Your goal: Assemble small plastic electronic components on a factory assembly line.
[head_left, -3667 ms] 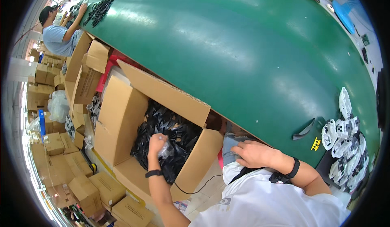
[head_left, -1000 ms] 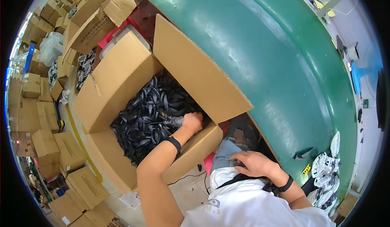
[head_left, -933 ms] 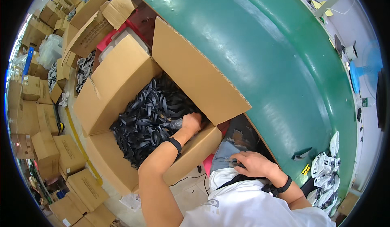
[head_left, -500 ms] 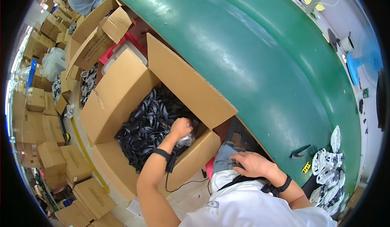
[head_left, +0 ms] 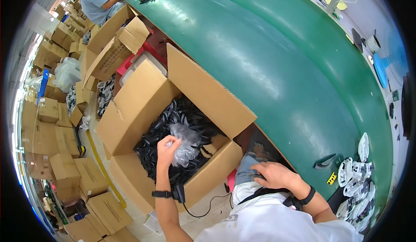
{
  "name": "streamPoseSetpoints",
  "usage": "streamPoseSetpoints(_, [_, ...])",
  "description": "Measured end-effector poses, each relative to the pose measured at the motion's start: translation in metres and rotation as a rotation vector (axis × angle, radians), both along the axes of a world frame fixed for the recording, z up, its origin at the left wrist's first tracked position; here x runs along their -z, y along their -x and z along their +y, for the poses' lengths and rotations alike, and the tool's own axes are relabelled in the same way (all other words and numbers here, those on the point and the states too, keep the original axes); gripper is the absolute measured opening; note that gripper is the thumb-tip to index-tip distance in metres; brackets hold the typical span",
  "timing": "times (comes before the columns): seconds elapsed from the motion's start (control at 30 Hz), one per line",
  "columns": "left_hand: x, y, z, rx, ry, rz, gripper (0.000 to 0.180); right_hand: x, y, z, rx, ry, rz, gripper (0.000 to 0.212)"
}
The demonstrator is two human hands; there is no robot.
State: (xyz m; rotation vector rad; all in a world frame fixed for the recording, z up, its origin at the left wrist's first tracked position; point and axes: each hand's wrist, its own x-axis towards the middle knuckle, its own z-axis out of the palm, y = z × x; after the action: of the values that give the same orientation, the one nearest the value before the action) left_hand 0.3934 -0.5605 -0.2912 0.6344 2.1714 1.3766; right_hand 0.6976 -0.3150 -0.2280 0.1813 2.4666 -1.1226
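My left hand (head_left: 167,152) pinches a crumpled clear plastic bag (head_left: 187,143) over an open cardboard box (head_left: 134,101). Loose, curved black plastic pieces (head_left: 149,159) fill much of that box, and the bag covers some of them. A wristband with a small black device and a cord is on my left wrist. My right hand (head_left: 274,175) lies on my thigh, on the worn blue jeans (head_left: 247,169); its fingers are loosely spread and hold nothing.
A long green table (head_left: 260,68) runs along the right. On it are a dark curved piece (head_left: 325,161), a small yellow part (head_left: 332,178) and several white-and-black parts (head_left: 353,177). Another open carton (head_left: 104,60) stands beyond my box. A co-worker (head_left: 96,1) sits at the far left.
My left hand has moved left and slightly down with the clear bag, which now spreads out more fully to view. My right hand remains on my thigh. The view has shifted slightly.
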Motion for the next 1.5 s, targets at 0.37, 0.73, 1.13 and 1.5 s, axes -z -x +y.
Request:
streamPoseSetpoints(0.37, [0.019,0.0,-0.129,-0.115,0.605,0.272,0.017,-0.005,0.0,-0.002,-0.008,0.014,-0.013,0.039])
streamPoseSetpoints(0.73, [0.08,-0.031,-0.133,1.081,1.276,-0.372,0.071,-0.002,0.003,-0.001,0.007,0.013,-0.058,0.04])
streamPoseSetpoints(1.13, [0.028,0.034,-0.14,0.133,1.166,0.151,0.042,0.003,0.008,-0.004,0.036,0.046,-0.041,0.037])
streamPoseSetpoints(1.5, [0.072,-0.049,-0.109,0.642,1.251,0.16,0.049,0.003,0.006,-0.004,0.051,0.047,-0.047,0.038])
